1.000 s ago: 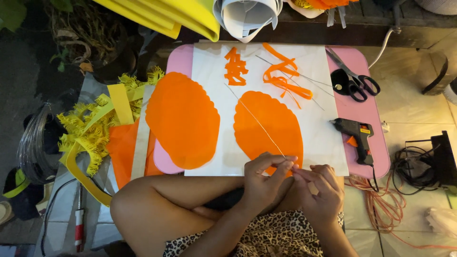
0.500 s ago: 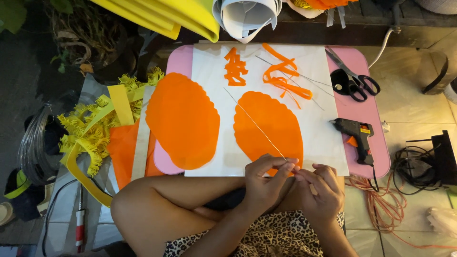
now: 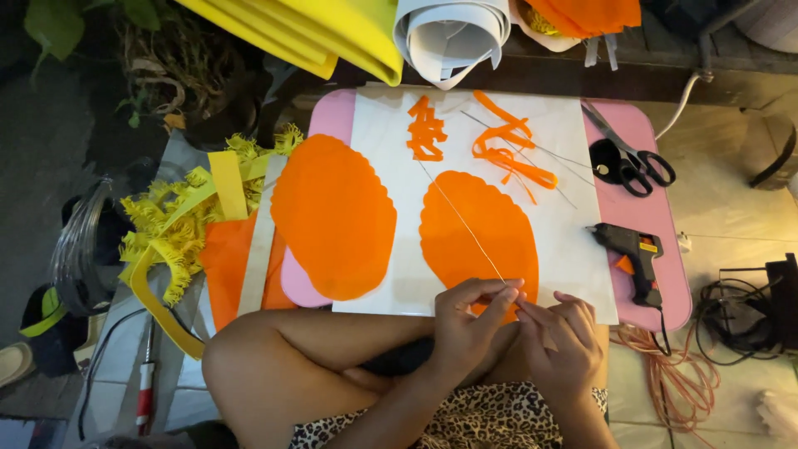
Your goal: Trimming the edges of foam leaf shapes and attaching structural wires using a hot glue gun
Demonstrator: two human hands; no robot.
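My left hand (image 3: 470, 326) pinches the near end of a thin metal wire (image 3: 462, 221) that runs diagonally across an orange scalloped foam petal (image 3: 475, 229). My right hand (image 3: 562, 339) meets it at the fingertips, holding a small orange strip against the wire's end. Both hands hover at the near edge of the white sheet (image 3: 382, 191), above my crossed legs. A second, larger orange petal (image 3: 332, 216) lies to the left, partly over the pink table (image 3: 661, 241).
Black scissors (image 3: 630, 163) and a black glue gun (image 3: 633, 254) lie at the right. Orange strip scraps (image 3: 507, 145) and more wires sit at the far side. Yellow fringed foam (image 3: 179, 224) piles up left. An orange cord (image 3: 677, 374) coils right.
The hands have stayed at the wire's near end, with only slight finger movement. Nothing else has moved.
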